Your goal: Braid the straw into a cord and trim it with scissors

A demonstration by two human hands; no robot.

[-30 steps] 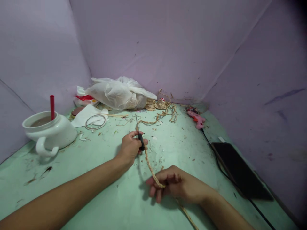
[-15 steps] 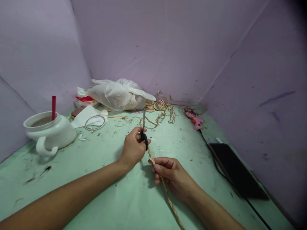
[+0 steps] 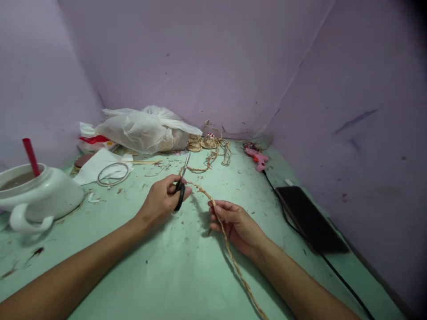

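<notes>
A pair of scissors (image 3: 180, 194) with black handles is held in my left hand (image 3: 160, 198), its blades pointing away from me and looking closed. My right hand (image 3: 238, 222) pinches a braided straw-coloured cord (image 3: 236, 265) between thumb and fingertips. From that pinch the cord runs down past the bottom edge of the view. Its upper end stretches left toward the scissors; whether my left fingers also touch it I cannot tell. Beyond the scissors, more braided cord (image 3: 200, 169) lies on the green tabletop (image 3: 173, 275), near round woven pieces (image 3: 194, 143).
At left stands a white mug (image 3: 63, 195) with a red straw (image 3: 31, 156). A white plastic bag (image 3: 143, 129) lies against the wall, with paper (image 3: 96, 164) and a wire ring (image 3: 112, 174) before it. Rightward are a pink glue gun (image 3: 256, 158), a black phone (image 3: 310, 218) and a cable (image 3: 350, 291).
The view has shifted to the right. My left hand and scissors have moved away from my right hand, and a longer stretch of cord now shows between them.
</notes>
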